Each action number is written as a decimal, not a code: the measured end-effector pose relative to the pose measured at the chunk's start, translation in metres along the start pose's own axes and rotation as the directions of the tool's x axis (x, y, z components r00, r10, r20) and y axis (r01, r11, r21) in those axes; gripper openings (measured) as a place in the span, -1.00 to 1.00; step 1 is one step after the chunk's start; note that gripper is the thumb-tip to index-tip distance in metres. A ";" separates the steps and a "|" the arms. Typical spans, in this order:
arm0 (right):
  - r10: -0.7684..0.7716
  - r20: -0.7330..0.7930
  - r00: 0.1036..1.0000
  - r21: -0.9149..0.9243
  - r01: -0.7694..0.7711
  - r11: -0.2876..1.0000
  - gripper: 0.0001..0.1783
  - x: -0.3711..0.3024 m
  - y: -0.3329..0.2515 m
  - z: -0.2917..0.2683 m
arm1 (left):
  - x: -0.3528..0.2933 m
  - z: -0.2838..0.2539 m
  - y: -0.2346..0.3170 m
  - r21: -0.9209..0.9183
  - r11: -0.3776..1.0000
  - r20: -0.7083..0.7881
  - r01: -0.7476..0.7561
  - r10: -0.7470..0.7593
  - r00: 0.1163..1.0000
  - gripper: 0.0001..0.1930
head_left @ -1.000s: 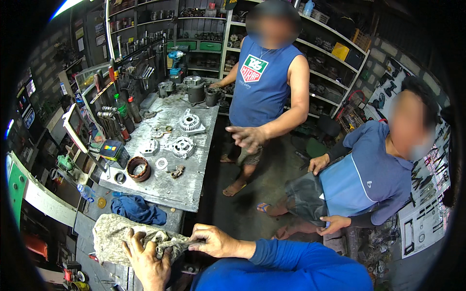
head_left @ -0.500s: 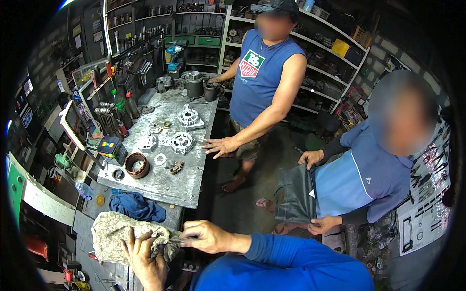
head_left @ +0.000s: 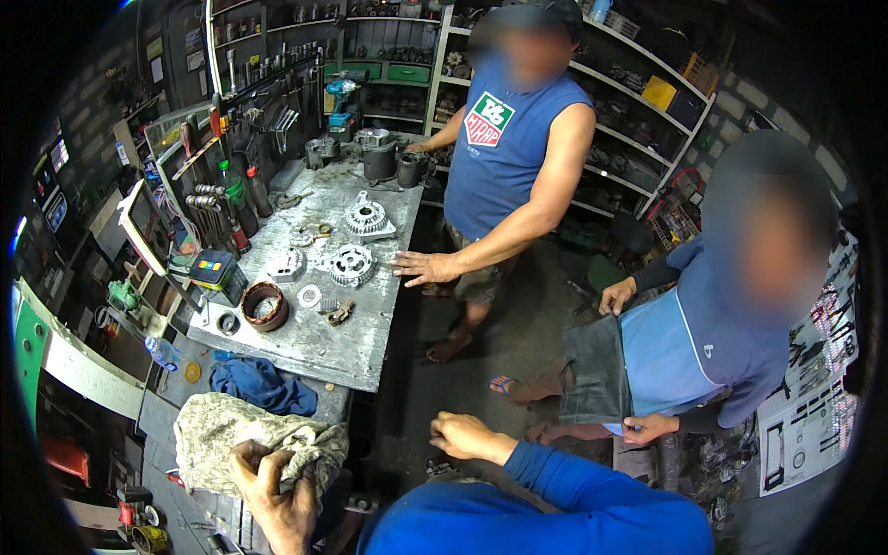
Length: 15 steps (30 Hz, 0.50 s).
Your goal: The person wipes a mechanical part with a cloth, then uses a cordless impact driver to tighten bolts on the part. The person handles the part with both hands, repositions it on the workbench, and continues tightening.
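Grey rag (head_left: 242,435) sits bunched on the bench's near end; left hand (head_left: 270,474) stays clenched on it, while right hand (head_left: 465,435) has let go (loosely curled, empty), so wiping pauses.

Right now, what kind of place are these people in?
Probably a repair workshop for machines. A metal workbench holds taken-apart machine parts, tools hang on the wall rack, and shelves are packed with spare pieces.
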State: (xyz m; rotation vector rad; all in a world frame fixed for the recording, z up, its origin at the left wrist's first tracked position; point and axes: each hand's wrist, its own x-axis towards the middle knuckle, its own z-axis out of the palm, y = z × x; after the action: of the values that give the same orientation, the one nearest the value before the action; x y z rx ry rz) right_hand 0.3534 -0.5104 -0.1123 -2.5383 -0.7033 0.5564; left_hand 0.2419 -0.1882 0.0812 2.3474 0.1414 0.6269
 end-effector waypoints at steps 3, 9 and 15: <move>0.091 0.193 0.977 -0.139 -0.064 0.988 -0.62 -0.023 0.056 0.043 | -0.005 0.002 -0.003 0.104 0.992 -0.007 -0.077 0.078 0.997 -0.70; 0.361 0.426 0.830 -0.038 -0.381 0.924 -0.39 -0.096 0.179 0.132 | -0.009 0.018 -0.008 0.037 0.999 -0.111 -0.006 0.010 0.994 -0.75; 0.683 0.422 0.597 0.014 -0.757 0.653 -0.40 -0.166 0.261 0.164 | -0.002 0.015 -0.003 -0.063 0.998 -0.172 -0.018 0.007 0.985 -0.69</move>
State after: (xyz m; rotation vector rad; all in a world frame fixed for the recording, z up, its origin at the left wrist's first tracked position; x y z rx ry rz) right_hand 0.2419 -0.7546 -0.3375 -2.4615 0.3508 1.3511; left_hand 0.2476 -0.1956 0.0694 2.2320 0.1814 0.8285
